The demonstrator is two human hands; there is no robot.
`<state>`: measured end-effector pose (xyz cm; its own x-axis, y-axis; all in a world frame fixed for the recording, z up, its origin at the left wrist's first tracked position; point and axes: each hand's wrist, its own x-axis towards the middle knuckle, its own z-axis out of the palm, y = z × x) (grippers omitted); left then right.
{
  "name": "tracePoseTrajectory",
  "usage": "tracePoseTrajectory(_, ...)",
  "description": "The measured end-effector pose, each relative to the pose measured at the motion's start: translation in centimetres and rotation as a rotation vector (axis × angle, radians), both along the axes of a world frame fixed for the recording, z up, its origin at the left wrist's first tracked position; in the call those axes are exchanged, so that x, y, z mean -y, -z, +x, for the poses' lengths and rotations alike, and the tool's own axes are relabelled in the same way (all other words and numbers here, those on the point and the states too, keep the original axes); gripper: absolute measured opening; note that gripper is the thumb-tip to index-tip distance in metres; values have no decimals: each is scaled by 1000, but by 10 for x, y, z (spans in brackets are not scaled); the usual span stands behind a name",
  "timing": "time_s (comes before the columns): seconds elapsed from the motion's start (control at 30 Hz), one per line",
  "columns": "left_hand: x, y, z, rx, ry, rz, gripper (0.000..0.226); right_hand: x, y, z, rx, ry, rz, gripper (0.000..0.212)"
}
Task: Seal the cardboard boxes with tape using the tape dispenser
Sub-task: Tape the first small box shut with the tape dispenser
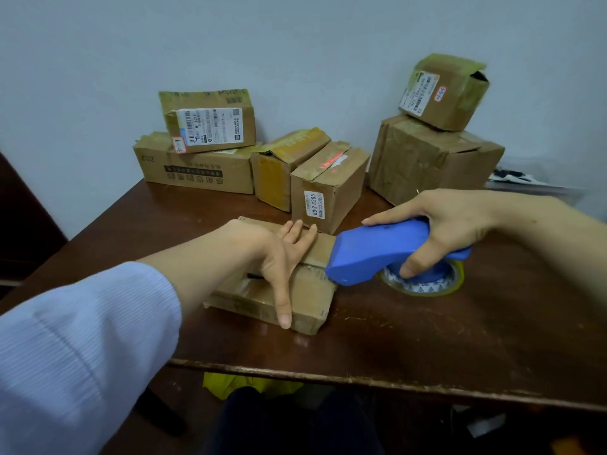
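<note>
flat box sits front-centre on the table; looks light, thin, crushable, edges worn; probably slides unless pinned; left hand pins it, straight fingers flat on top, thumb down the near wall; right hand wraps the blue tape dispenser handle, rigid plastic; nose meets the box's right end, tape roll just beside.

Stacked boxes wall off the far side of the table. Open wood runs along its near edge, right of the flat box.
</note>
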<state>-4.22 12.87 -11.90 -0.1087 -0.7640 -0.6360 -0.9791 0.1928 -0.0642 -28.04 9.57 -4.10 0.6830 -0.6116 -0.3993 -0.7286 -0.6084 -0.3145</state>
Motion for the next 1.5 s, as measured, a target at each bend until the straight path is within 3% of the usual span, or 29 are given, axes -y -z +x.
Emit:
tracePoseTrajectory(0.73, -2, -8, 7, -50, 26, -63, 150, -8, 35, -39, 40, 30, 8, 89)
tracePoseTrajectory(0.97, 2, -6, 7, -32, 31, -48, 153, -16, 31, -73, -74, 63, -1, 88)
tracePoseTrajectory(1.1, 3, -6, 10, -11, 24, -46, 155, -12, 28, -43, -227, 19, -75, 84)
tracePoseTrajectory(1.5, -11, -5, 55, -46, -87, -44, 154, 0, 11, 88, -424, -168, -193, 77)
